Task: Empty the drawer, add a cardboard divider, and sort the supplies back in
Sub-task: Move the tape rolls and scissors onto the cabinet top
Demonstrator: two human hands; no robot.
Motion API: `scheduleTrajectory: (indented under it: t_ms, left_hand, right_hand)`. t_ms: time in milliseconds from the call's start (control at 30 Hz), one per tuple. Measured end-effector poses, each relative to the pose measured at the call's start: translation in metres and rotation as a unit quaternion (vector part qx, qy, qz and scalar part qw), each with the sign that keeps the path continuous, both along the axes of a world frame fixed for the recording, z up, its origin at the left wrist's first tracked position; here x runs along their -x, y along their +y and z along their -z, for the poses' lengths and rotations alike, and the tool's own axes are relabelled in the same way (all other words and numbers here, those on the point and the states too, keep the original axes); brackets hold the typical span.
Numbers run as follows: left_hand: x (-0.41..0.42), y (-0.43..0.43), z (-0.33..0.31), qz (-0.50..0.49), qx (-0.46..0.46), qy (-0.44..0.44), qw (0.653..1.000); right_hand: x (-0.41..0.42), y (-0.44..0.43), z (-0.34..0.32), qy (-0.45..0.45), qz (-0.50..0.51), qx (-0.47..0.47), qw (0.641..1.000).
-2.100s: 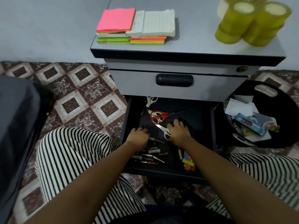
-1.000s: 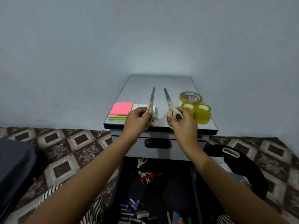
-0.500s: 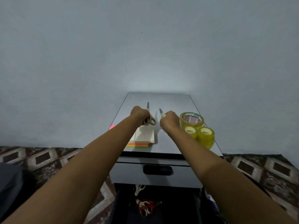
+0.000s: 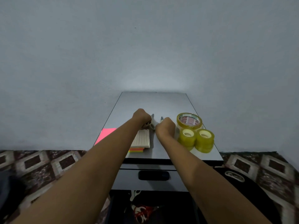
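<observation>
Both my arms reach over the grey cabinet top [image 4: 169, 102]. My left hand [image 4: 141, 118] grips the pale handles of one pair of scissors [image 4: 152, 124], blade tip pointing away. My right hand [image 4: 165, 126] grips a second pair of scissors [image 4: 161, 119]; only its blade tip shows past my knuckles. Both hands are low over the cabinet top between the sticky-note pads [image 4: 140, 140] and the tape rolls [image 4: 196, 137]. Below, the open drawer [image 4: 163, 207] holds red-handled scissors [image 4: 143, 210] and white-handled scissors [image 4: 135, 194].
A pink pad [image 4: 106, 133] lies at the cabinet's left edge. The closed upper drawer has a black handle [image 4: 153, 175]. A black bag [image 4: 242, 183] lies on the patterned floor to the right. A dark object [image 4: 8, 191] sits at the far left. The wall is just behind the cabinet.
Since two seconds ago my hands lifted two pairs of scissors out of the drawer and carried them onto the cabinet top. In the last half second they sank slightly lower over it.
</observation>
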State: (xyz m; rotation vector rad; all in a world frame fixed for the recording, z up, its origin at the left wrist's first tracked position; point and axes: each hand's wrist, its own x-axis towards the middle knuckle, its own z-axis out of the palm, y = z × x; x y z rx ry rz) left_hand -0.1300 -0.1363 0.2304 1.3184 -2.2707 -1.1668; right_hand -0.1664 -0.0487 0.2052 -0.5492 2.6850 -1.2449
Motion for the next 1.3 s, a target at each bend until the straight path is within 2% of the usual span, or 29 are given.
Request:
scheduleTrajectory:
  t_ms: [267,500,633,867,1033,1200,1300]
  left_hand:
    - [0.004,0.002,0.012,0.050,0.091,-0.042,0.994]
    - [0.001,0.003,0.010,0.097,0.106,-0.041,0.989]
    - [-0.006,0.006,0.005,0.110,0.116,-0.017,0.987]
    - [-0.056,0.051,-0.013,0.105,0.143,0.169,0.970]
    - [-0.110,0.094,0.000,0.097,0.101,0.256,0.956]
    - [-0.159,0.131,0.041,0.122,0.061,0.263,0.955]
    - [-0.178,0.143,0.082,0.144,0.014,0.226,0.963]
  right_hand:
    - [-0.005,0.008,0.010,0.151,0.007,-0.059,0.987]
    - [-0.008,0.013,0.011,0.193,-0.014,-0.018,0.981]
    - [-0.014,0.020,0.008,0.179,-0.051,0.020,0.982]
    - [-0.034,0.056,-0.006,0.148,-0.113,0.136,0.973]
    - [-0.061,0.092,-0.003,0.161,-0.141,0.186,0.959]
    - [-0.097,0.134,0.030,0.161,-0.175,0.232,0.943]
    - [-0.116,0.156,0.067,0.149,-0.188,0.210,0.948]
